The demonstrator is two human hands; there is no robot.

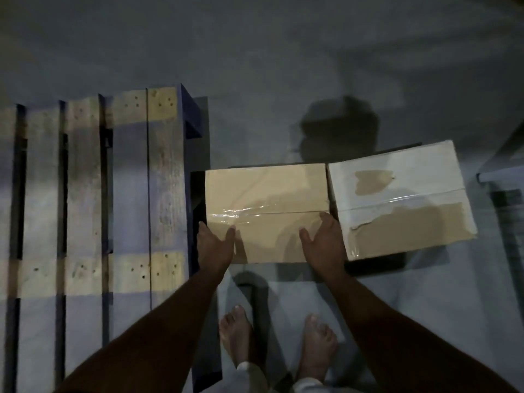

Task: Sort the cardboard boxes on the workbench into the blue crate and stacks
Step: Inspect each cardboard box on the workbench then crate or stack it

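Note:
A brown cardboard box (263, 191), taped shut along its middle seam, sits on the grey floor in front of me. My left hand (214, 245) clasps its near left corner, thumb on top. My right hand (326, 242) clasps its near right edge, thumb on top and fingers down the side. Touching its right side is a white cardboard box (402, 177) with torn brown patches and clear tape. No blue crate is in view.
A wooden pallet (85, 194) with a blue side frame lies on the left, close to the brown box. My bare feet (235, 333) stand just behind the box. A grey metal frame (507, 177) juts in at the right edge. Grey floor stretches beyond.

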